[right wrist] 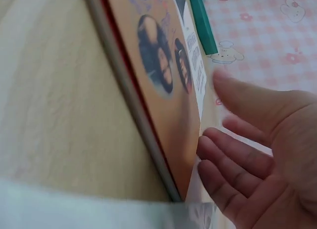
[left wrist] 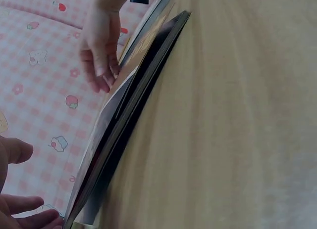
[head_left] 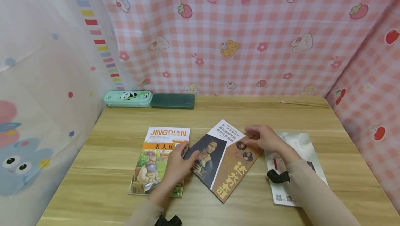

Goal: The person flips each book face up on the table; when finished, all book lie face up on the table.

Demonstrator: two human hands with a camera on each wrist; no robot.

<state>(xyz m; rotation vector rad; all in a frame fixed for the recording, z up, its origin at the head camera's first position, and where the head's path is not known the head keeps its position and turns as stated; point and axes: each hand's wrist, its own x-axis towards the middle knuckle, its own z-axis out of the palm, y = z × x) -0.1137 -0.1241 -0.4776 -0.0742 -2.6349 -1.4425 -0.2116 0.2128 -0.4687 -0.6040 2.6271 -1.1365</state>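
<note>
A book (head_left: 215, 163) with a painted portrait on a dark panel and an orange-brown panel lies turned at an angle mid-table. Beside its left corner is my left hand (head_left: 178, 165), thumb spread apart from the fingers. The left wrist view shows those fingers (left wrist: 37, 220) at the book's edge. At the opposite corner my right hand (head_left: 265, 138) has its fingertips by the edge, thumb held away, as the right wrist view shows. Under my left hand and forearm lies a "JINGDIAN" book (head_left: 149, 170), partly covered. My right forearm crosses above a pale book (head_left: 303, 142).
At the back left, a mint panda pencil case (head_left: 128, 99) sits next to a dark green case (head_left: 173, 101). A pencil (head_left: 303, 104) lies near the back right edge of the wooden table (head_left: 93, 177). Patterned cloth (head_left: 212, 69) hangs behind and at both sides.
</note>
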